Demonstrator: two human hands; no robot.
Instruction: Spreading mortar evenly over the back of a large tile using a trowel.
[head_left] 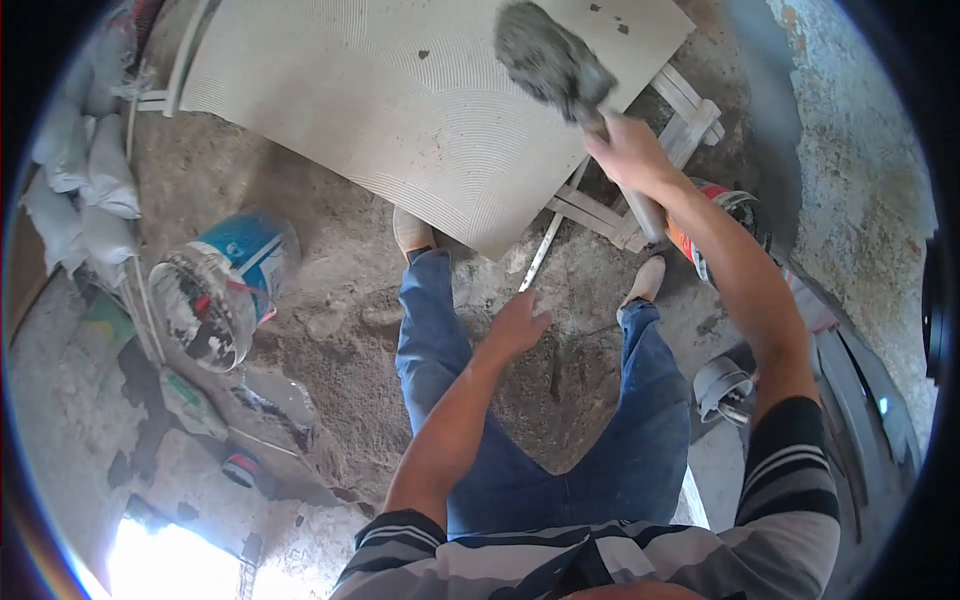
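My right hand grips a tool with a thick grey handle. Wet grey mortar is heaped on its head, above the right part of a big pale slab, and hides the head's shape. Ridged combed lines and a few dark crumbs mark the slab's coated face. Lower down, in front of my legs, my left hand hangs with its back up. Its fingers are mostly hidden. A thin whitish strip runs down to the hand from the slab's edge; whether they touch cannot be told.
Pale bars of a support frame stick out under the slab. A mortar-smeared blue-and-white bucket stands at left, an orange-red bucket at right. Filled white sacks lie far left. A grey container stands near rough walls at right.
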